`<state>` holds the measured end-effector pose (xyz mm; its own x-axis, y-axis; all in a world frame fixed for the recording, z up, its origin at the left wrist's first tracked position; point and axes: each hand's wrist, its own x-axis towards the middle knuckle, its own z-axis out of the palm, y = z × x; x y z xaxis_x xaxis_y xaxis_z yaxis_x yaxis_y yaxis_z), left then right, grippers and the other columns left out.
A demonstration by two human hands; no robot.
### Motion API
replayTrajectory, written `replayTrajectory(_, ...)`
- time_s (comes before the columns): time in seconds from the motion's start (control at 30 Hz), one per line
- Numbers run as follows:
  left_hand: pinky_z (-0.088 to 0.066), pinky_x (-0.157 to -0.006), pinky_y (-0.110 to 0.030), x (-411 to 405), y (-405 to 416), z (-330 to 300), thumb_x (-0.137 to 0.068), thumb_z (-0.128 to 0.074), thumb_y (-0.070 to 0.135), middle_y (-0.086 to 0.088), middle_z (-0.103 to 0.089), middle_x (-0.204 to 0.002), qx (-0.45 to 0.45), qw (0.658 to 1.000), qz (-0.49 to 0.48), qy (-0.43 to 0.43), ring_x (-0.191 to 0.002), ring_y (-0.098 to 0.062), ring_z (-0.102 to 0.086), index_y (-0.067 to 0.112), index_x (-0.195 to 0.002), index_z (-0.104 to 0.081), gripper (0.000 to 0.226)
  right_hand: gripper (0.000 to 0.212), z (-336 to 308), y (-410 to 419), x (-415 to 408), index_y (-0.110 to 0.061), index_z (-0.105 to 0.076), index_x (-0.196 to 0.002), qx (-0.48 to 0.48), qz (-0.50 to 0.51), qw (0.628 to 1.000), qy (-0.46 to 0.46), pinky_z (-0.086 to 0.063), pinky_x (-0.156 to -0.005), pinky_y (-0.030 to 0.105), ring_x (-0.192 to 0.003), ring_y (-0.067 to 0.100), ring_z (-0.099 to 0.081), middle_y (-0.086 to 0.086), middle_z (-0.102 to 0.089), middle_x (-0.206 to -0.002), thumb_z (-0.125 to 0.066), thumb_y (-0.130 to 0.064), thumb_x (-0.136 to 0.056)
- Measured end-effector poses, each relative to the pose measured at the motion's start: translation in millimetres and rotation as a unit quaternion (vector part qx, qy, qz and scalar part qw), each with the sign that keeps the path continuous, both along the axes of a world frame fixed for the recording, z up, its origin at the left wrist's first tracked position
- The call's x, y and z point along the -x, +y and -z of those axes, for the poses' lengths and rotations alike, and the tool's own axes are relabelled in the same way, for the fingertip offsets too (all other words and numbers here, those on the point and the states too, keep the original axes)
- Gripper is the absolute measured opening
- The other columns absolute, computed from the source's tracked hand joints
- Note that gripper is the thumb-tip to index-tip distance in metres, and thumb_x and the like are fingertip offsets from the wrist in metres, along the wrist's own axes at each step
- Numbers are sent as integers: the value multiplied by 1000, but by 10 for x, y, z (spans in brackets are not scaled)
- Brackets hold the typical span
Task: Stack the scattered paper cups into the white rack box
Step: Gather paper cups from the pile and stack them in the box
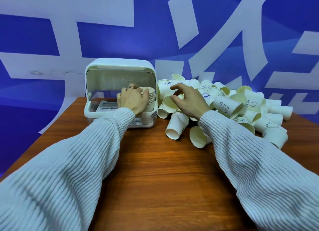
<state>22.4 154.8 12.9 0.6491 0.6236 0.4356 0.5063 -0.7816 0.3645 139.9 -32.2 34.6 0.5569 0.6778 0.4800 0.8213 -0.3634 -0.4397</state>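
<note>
My left hand (133, 101) is wrapped around a nested stack of paper cups (148, 97), fingers curled on the near side and thumb over the rims, keeping it upright at the right end of the white rack box (119, 89). I'm holding it there so the stack stays put while the next cup goes in, I'd say. The box is glossy white plastic with rounded corners, its clear domed lid swung up and back; the slatted drain tray (106, 107) shows just left of that hand, bare plastic ribs. My right hand (187, 99) hovers over the cup pile (229, 103), fingers spread and half curled, thumb and index finger open around the rim of a cup lying on its side (168, 104) just beneath them; contact not clear, so not a grip yet. The pile starts right under that hand and runs off to its right, touching the box's right wall. Cups are thin matte paper, cream inside, white outside, tapered with rolled rims, some with small prints: a bear (224, 107), a smiley (252, 103). Most lie tipped over, mouths in all directions. Two more (174, 127) lie nearer me than that hand, on the wood-grain table (155, 170). Ribbed knit sleeves (74, 161) cover both wrists. Most of the job is left, judging by the pile.
</note>
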Motion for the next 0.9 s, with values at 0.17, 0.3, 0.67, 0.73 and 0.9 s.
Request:
replayTrajectory(0.17, -24, -113, -55, -44, -78, 57, -104, -30, 56, -3, -40, -158, 5, 1000, 5, 8, -145, -31, -29, 24, -144, -52, 56, 34, 10, -260, -14, -32, -64, -129, 8, 22, 1000, 14, -48, -92, 38, -99, 13, -56, -12, -72, -113, -59, -39, -96)
replayTrajectory(0.3, -31, -109, -55, 18, -299, 150, -97, -46, 51, -8, -49, -146, -125, 986, 76, -80, -141, -34, -32, 23, -135, -59, 48, 29, -13, -572, -69, -31, -71, -119, 77, 52, 996, 8, -52, -98, 40, -109, 15, -64, -12, -73, -111, -59, -41, -94)
replayTrajectory(0.67, -48, -97, -49, -134, -1057, 546, -93, -56, 55, -17, -49, -142, 2, 975, 191, 117, -126, -39, -53, 14, -150, -31, 74, 69, 271, -879, 83, -28, -69, -116, 305, 131, 941, -64, -51, -94, 46, -116, 30, -60, 2, -62, -132, -51, -82, -77)
replayTrajectory(0.73, -48, -98, -48, -162, -1054, 565, -91, -60, 48, -19, -53, -140, 19, 976, 181, 118, -124, -39, -55, 13, -151, -27, 77, 55, 308, -948, 92, -29, -65, -120, 311, 119, 940, -80, -51, -90, 43, -117, 29, -61, 0, -59, -135, -56, -69, -84)
replayTrajectory(0.9, -40, -108, -47, -83, -1117, 483, -81, -74, 40, -19, -30, -154, 111, 966, 168, 165, -137, -41, -44, 20, -159, -10, 103, 28, 263, -1070, 106, -34, -70, -116, 283, 127, 939, -147, -52, -81, 39, -111, 31, -65, 1, -69, -119, -54, -42, -94)
